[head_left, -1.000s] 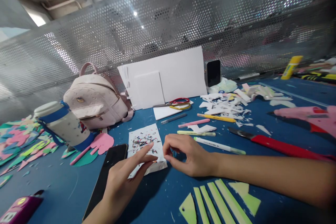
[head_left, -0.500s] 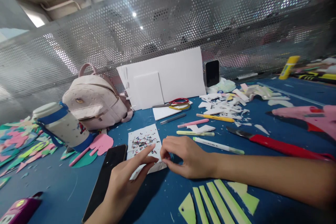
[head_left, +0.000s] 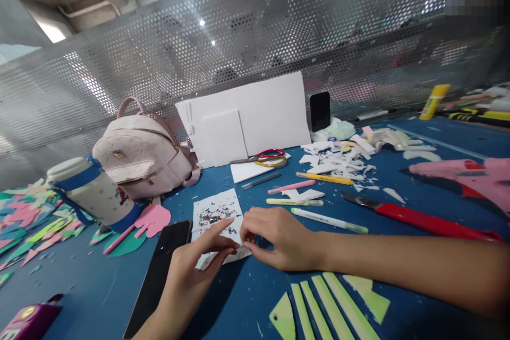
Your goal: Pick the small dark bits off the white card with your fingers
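Note:
A small white paper sheet (head_left: 236,203) lies on the blue table, scattered with tiny multicoloured bits (head_left: 215,213). Over its near edge my left hand (head_left: 199,263) pinches with thumb and a finger, the index finger stretched above the bits. Just to the right, my right hand (head_left: 277,239) is curled, thumb and fingertips pressed together almost against the left fingertips. Whatever sits between the fingers is too small to make out. A black phone (head_left: 159,271) lies beside my left hand. Below my right forearm are green strips (head_left: 332,305) and a green cut piece with a hole (head_left: 283,319).
Markers (head_left: 329,220), scissors (head_left: 271,158) and a red-handled cutter (head_left: 430,219) lie beyond my right hand. A pink glue gun (head_left: 462,178) is far right, near white scraps (head_left: 337,159). A bottle (head_left: 93,191), backpack (head_left: 147,154) and white board (head_left: 274,111) stand behind.
My left thumb and fingertips have moved slightly closer to my right fingertips. The whole view has shifted a little; the things on the table stay where they were.

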A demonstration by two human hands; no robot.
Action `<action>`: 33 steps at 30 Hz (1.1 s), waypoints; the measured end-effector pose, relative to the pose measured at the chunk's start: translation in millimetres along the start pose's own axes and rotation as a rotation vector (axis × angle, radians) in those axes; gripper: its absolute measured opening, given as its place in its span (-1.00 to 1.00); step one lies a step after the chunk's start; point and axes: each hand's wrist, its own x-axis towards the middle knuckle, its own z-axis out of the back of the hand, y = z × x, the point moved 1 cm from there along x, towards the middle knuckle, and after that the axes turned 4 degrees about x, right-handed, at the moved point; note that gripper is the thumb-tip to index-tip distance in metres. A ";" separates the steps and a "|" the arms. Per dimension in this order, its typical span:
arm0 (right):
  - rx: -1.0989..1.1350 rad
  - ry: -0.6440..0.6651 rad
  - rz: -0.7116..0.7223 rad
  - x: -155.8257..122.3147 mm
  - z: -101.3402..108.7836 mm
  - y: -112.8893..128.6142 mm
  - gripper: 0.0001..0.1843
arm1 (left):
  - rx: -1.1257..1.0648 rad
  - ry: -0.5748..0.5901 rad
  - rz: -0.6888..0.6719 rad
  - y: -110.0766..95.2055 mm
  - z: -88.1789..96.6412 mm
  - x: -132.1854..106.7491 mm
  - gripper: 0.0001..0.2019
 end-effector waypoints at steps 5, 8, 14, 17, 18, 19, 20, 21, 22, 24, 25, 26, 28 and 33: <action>0.005 0.017 0.031 1.3 0.8 0.0 -0.94 | -0.129 -0.019 0.035 -2.9 -3.8 0.0 -0.51; 0.034 0.027 0.055 0.9 1.1 -0.1 -0.95 | -0.248 -0.012 0.127 -3.3 -5.6 -0.8 -0.53; 0.005 0.037 0.101 -1.1 -1.0 -1.6 -0.92 | -0.457 -0.002 0.360 -3.6 -10.8 -2.0 -0.45; -0.001 0.021 0.120 -1.1 -2.3 -1.9 -0.92 | -0.520 -0.046 0.475 -7.1 -13.3 -1.8 -0.44; 0.002 0.012 0.126 -1.0 -2.5 -1.7 -0.93 | -0.537 -0.058 0.501 -8.2 -13.9 -1.8 -0.46; 0.005 0.006 0.130 -0.9 -2.7 -1.4 -0.93 | -0.552 -0.061 0.519 -9.0 -14.3 -1.8 -0.49; 0.004 0.003 0.132 -0.9 -2.9 -1.1 -0.93 | -0.562 -0.051 0.531 -9.3 -14.7 -2.0 -0.53; 0.002 0.001 0.133 -1.0 -3.3 -0.8 -0.93 | -0.567 -0.037 0.540 -9.2 -15.0 -2.2 -0.55; -0.006 0.001 0.133 -1.1 -3.7 -0.6 -0.93 | -0.569 -0.025 0.544 -8.7 -15.3 -2.5 -0.57; -0.030 -0.001 0.132 -1.5 -4.9 -0.6 -0.93 | -0.567 -0.016 0.545 -6.8 -15.7 -3.0 -0.59; -0.039 -0.005 0.133 -1.7 -5.5 -0.6 -0.93 | -0.564 -0.016 0.543 -5.7 -15.7 -3.1 -0.60; -0.044 -0.012 0.136 -1.8 -6.1 -0.7 -0.93 | -0.562 -0.013 0.539 -4.8 -15.8 -3.1 -0.60; -0.046 -0.029 0.140 -1.7 -6.6 -0.5 -0.93 | -0.564 0.011 0.527 -3.6 -15.9 -2.6 -0.59; -0.054 -0.057 0.148 -0.7 -5.3 0.5 -0.95 | -0.565 0.035 0.531 -3.4 -15.5 -1.9 -0.53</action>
